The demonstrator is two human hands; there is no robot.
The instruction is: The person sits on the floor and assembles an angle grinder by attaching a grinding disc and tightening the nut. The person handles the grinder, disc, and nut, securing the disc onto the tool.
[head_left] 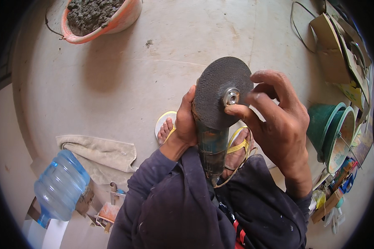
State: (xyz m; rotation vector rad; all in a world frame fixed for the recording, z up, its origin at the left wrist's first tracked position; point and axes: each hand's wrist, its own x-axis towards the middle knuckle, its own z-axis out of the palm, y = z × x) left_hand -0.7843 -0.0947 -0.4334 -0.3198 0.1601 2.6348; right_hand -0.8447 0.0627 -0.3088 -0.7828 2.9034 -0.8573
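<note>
An angle grinder (213, 149) stands between my legs with its head up. Its dark, round disc (212, 89) faces me, a metal lock nut (232, 96) at the centre. My left hand (185, 120) grips the grinder's head from the left; most of its fingers are hidden behind the disc. From the right, my right hand (278, 110) curls its thumb and fingers loosely around the nut. The thumb tip is at the nut's lower edge, and a fingertip at its right is blurred. A cord (247, 159) loops beside the grinder's lower end.
On the floor, an orange-rimmed bucket (126, 18) of wet mortar stands far left. A clear water jug (62, 186) lies near left beside a beige towel (99, 149). Stacked green buckets (322, 124), cardboard (328, 45) and assorted tools (336, 195) line the right side.
</note>
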